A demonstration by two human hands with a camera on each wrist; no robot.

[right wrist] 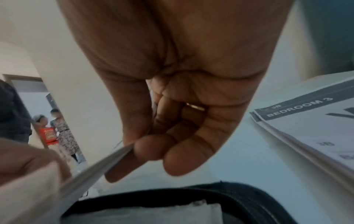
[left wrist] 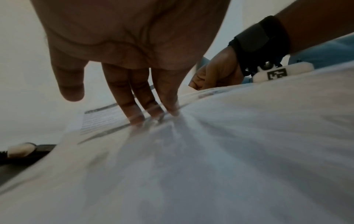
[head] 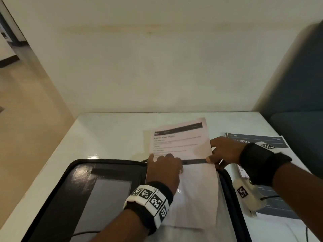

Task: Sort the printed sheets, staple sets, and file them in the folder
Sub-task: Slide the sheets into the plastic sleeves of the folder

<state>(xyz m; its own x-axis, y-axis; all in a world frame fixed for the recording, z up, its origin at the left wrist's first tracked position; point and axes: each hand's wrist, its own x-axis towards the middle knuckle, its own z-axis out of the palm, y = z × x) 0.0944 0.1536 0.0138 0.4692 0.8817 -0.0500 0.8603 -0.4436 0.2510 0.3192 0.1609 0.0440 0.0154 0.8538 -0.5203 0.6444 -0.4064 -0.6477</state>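
A black zip folder point(head: 108, 165) lies open on the white table point(head: 108, 133). Over its right half a set of printed sheets point(head: 180, 142) sits partly inside a clear plastic sleeve point(head: 197, 189). My left hand point(head: 166, 159) rests on the sleeve mouth with straight fingers point(left wrist: 151, 112), whose tips show through the film. My right hand point(head: 215, 152) pinches the sheets' right edge between thumb and fingers. The right wrist view shows that pinch by my right hand point(right wrist: 138, 145) on the sheets' edge point(right wrist: 91, 169), above the folder's zip rim point(right wrist: 210, 195).
A second stack of printed sheets point(head: 262, 141) headed "BEDROOM 3" point(right wrist: 306, 121) lies right of the folder, under my right forearm. A blue padded seat point(head: 297, 102) borders the table on the right and a wall runs behind it. People point(right wrist: 55, 130) stand far off.
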